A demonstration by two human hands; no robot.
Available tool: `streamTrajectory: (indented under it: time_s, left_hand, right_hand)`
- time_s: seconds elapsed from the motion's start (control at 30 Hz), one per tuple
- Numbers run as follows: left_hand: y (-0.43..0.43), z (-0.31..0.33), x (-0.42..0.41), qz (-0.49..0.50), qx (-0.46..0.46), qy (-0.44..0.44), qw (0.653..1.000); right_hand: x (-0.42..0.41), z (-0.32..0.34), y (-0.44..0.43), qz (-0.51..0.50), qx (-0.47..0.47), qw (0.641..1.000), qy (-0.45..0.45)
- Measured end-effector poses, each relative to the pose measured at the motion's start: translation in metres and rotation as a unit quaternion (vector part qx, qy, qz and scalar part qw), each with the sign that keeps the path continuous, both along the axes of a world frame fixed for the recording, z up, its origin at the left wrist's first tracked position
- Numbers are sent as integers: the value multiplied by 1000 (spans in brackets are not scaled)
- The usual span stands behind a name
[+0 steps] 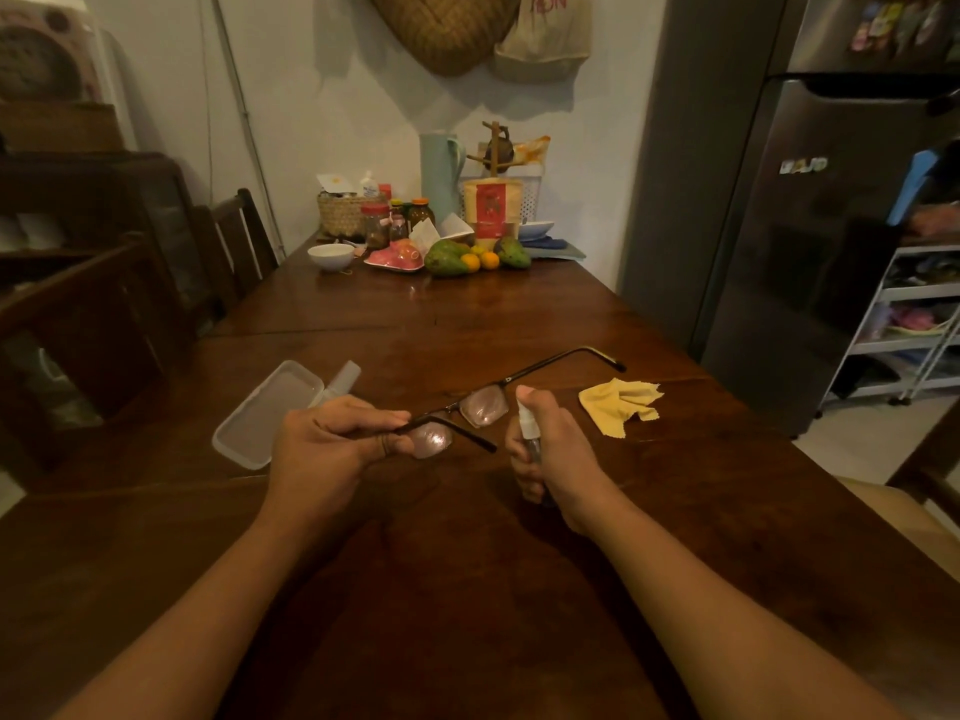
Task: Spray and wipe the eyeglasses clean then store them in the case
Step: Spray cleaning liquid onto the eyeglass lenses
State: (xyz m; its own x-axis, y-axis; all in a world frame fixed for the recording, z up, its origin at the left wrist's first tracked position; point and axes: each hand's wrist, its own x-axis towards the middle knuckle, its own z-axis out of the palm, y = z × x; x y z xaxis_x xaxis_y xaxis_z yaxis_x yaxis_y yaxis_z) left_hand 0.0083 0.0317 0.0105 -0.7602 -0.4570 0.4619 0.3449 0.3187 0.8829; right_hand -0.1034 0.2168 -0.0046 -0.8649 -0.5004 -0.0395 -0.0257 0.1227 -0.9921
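Note:
My left hand (pixel 332 446) pinches the dark-framed eyeglasses (pixel 485 405) at the near lens, holding them above the wooden table (pixel 467 314) with one temple arm stretching far right. My right hand (pixel 548 449) grips a small clear spray bottle (pixel 529 428), a finger on top of its white nozzle, which sits just right of the lenses. A translucent glasses case (pixel 260 413) lies open-side up behind my left hand. A yellow cleaning cloth (pixel 618 405) lies crumpled on the table to the right.
A clear cap (pixel 344 379) lies by the case. At the table's far end stand a bowl (pixel 331 256), jars, fruit (pixel 447 257), a basket and a jug. Chairs line the left side. A refrigerator (pixel 810 226) and white rack (pixel 914 324) stand at right.

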Motion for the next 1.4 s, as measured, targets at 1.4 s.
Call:
streamTrajectory:
  time_s: [1.4]
  left_hand:
    - [9,0,1,16,-11,25,999]
  right_hand:
    - [28,4,-22,70,24,997,10]
